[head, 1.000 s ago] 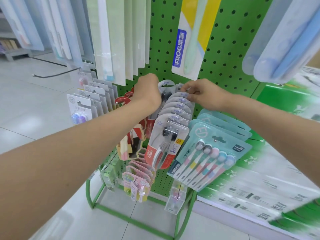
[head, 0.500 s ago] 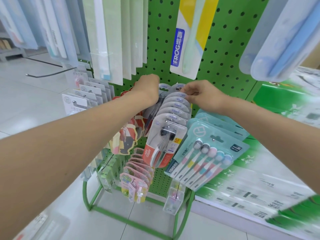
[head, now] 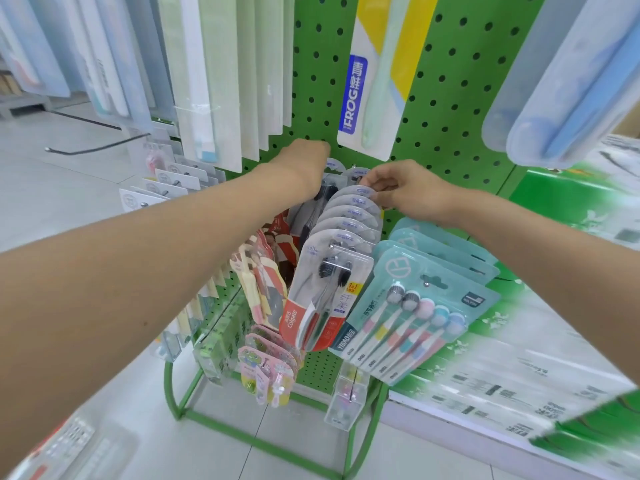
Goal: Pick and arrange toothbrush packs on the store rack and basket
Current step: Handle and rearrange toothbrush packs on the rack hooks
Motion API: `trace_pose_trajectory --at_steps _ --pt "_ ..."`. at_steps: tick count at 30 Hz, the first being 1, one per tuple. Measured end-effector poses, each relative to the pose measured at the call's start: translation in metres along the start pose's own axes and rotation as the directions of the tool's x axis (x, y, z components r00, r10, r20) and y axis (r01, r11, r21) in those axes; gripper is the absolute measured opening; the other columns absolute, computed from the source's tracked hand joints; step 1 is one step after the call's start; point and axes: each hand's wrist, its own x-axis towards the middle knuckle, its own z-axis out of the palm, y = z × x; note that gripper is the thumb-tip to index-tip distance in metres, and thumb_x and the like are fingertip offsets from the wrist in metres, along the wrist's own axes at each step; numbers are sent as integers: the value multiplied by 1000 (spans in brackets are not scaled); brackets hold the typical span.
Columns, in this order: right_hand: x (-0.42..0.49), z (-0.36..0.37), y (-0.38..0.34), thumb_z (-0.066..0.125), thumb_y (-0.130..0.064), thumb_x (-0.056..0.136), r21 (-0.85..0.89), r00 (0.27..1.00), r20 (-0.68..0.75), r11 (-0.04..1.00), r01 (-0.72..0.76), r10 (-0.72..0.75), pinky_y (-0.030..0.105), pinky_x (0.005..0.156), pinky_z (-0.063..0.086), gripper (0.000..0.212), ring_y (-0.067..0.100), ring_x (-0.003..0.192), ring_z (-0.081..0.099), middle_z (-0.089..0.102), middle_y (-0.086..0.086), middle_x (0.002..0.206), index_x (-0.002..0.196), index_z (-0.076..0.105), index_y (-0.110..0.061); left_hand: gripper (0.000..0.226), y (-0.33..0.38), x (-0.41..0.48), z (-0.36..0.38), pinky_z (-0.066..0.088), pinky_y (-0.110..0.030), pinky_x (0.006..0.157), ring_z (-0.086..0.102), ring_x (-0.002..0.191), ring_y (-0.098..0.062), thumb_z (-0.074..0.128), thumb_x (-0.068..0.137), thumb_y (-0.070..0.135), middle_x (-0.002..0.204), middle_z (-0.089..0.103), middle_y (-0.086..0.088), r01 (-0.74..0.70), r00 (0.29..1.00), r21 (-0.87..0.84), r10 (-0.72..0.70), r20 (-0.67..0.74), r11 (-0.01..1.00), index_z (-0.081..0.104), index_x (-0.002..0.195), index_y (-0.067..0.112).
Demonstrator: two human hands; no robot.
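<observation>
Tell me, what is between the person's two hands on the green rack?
In the head view, the rounded clear tops of the rearmost Colgate packs, hanging in a row, fill the gap between the left hand and the right hand.

Bright, even daylight, soft shadows — wide-angle bending at the edges, lower-right boxes (head: 519, 386) smeared by blur.

Bare, slender forearms (head: 138, 271) end in the bare left hand (head: 304, 168) and right hand (head: 405, 188).
</observation>
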Motion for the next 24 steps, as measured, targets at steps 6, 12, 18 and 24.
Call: trace_pose_trajectory --at_steps 6,12,18,24 --pt "3 2 0 58 -1 95 -10 1000 1 1000 -2 2 14 68 44 11 8 76 55 64 0 87 98 64 -11 32 0 0 -7 37 -31 68 47 81 -24 48 87 -15 75 41 -5 0 1000 55 -1 17 999 53 115 0" --pt "1 1 1 54 4 95 8 1000 12 1000 -25 25 21 78 49 17 14 86 58 67 10 100 107 64 -2 34 2 -8 -9 24 -26 47 33 56 -15 49 86 -15 65 35 -7 44 999 75 -46 26 996 36 66 9" --pt "1 2 3 56 0 96 55 999 23 998 -36 34 35 95 49 14 16 88 60 70 17 109 104 65 -7 33 2 -5 -7 24 -27 48 33 56 -15 47 89 -12 66 36 -6 28 999 35 -29 31 999 37 66 9" --pt "2 1 6 58 0 95 94 998 25 994 -56 54 37 94 51 14 18 90 62 70 17 109 104 66 -6 14 -5 -6 -1 40 -31 73 52 87 -26 58 93 3 97 59 -15 14 1000 -124 -11 21 992 63 106 0"
